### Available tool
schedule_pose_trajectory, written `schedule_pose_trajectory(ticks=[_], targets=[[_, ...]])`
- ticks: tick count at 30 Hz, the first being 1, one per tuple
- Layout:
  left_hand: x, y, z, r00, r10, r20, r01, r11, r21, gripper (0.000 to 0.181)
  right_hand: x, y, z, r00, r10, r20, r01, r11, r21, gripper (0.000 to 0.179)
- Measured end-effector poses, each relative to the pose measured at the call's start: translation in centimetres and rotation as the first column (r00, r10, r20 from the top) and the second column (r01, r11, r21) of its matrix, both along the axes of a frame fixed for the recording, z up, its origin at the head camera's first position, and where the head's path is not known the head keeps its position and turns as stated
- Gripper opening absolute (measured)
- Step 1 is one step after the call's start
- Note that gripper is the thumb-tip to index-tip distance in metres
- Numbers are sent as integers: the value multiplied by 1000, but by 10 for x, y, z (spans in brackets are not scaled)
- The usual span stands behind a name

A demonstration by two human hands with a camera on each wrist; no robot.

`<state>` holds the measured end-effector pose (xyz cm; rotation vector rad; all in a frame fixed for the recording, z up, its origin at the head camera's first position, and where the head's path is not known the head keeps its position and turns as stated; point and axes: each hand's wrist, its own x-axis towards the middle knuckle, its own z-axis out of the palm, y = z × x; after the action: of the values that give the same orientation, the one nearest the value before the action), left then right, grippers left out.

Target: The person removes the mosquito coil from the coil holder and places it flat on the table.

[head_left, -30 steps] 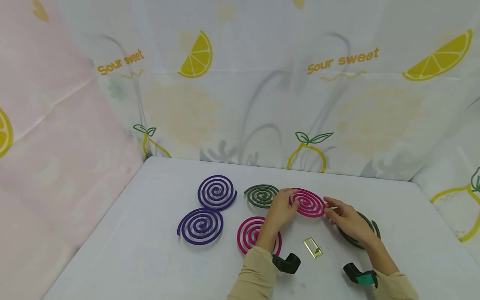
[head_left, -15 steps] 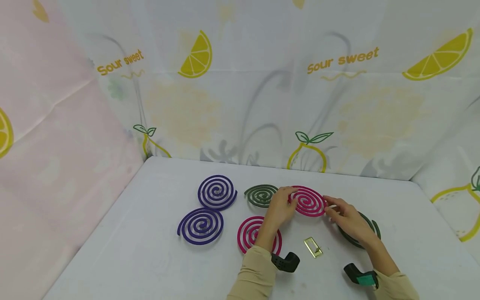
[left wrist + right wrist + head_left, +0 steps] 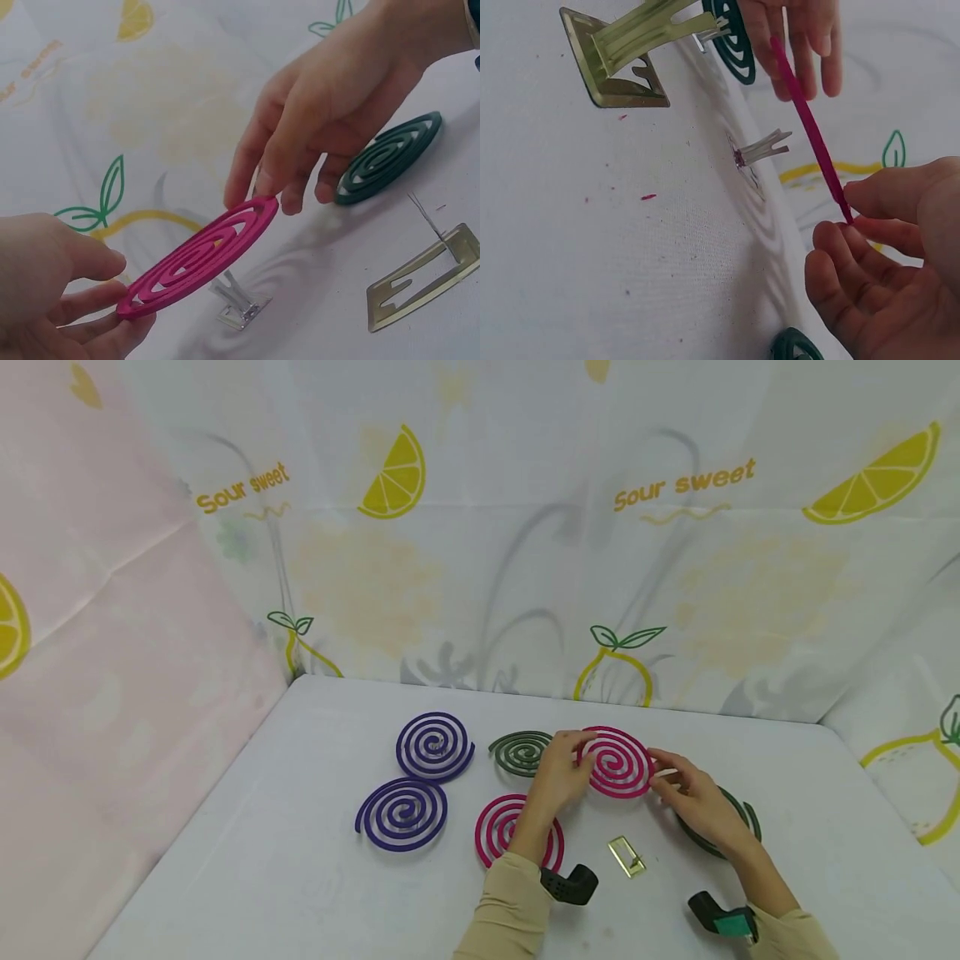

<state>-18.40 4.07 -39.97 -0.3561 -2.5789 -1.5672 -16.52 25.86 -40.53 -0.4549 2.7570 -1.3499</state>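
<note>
A pink mosquito coil point(image 3: 611, 763) is held between both hands, raised over the table and tilted. My left hand point(image 3: 561, 772) grips its left edge, thumb above and fingers underneath in the left wrist view. At the opposite edge my right hand point(image 3: 697, 797) pinches the rim between thumb and fingers. Beneath the coil, a small silver metal stand point(image 3: 244, 307) sits on the table with its prong pointing up, apart from the coil. A brass-coloured stand point(image 3: 636, 865) lies nearer, between the forearms.
Two purple coils point(image 3: 406, 811) lie at the left, edges overlapping in view. A green coil point(image 3: 517, 752) and another pink coil point(image 3: 495, 835) are partly hidden by the left arm. A second green coil point(image 3: 752, 822) lies under the right hand. Fabric walls point(image 3: 487, 568) enclose the table.
The pink coil has risen slightly and its far edge has tipped up, both hands moving up a little with it. Other coils and the brass-coloured stand have stayed put.
</note>
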Motion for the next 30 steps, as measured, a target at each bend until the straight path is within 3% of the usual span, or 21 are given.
schedule_pose_trajectory(ticks=[5,9,16,22,30], targets=[[1,-1,2,999,0,36,-3,995,98,31,1,0,-3,1000,13,-2,-13,993,-121,48],[0,-1,2,997,8,71,-21,981,193,34,2,1,-5,999,10,51,3,971,-239,48],[0,0,2,992,-10,122,-28,953,302,31,4,6,-1,990,3,138,44,942,-334,48],[1,1,3,993,-30,110,-9,942,337,28,8,7,4,990,3,138,44,940,-339,47],[-1,3,3,988,-16,152,-34,947,319,28,10,10,7,997,-15,77,38,955,-295,45]])
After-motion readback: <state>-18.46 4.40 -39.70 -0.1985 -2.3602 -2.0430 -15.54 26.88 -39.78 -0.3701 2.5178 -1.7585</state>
